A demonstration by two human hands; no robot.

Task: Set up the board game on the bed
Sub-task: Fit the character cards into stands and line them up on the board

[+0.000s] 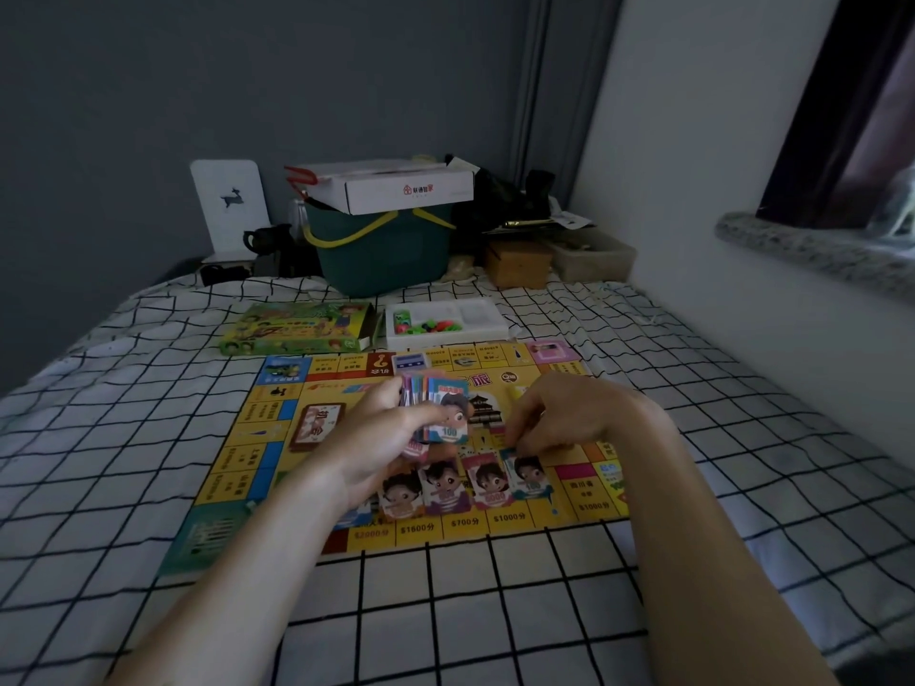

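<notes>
A yellow game board (525, 524) lies flat on the checked bed sheet. My left hand (381, 438) grips a fanned stack of play-money notes (440, 408) above the board's middle. My right hand (554, 418) reaches down with curled fingers and pinches the top edge of the blue note (530, 480), the rightmost in a row of several notes (445, 485) laid along the board's near side. A brown card deck (317, 425) sits on the board's left part. Another small card deck (410, 362) lies at the far edge.
Beyond the board lie the green game box (297, 329) and a white tray (490, 329) with coloured plastic pieces. A dark green basket (381, 250) with a white carton on top, a wooden box (517, 264) and clutter line the bed's far end. A wall and windowsill are right.
</notes>
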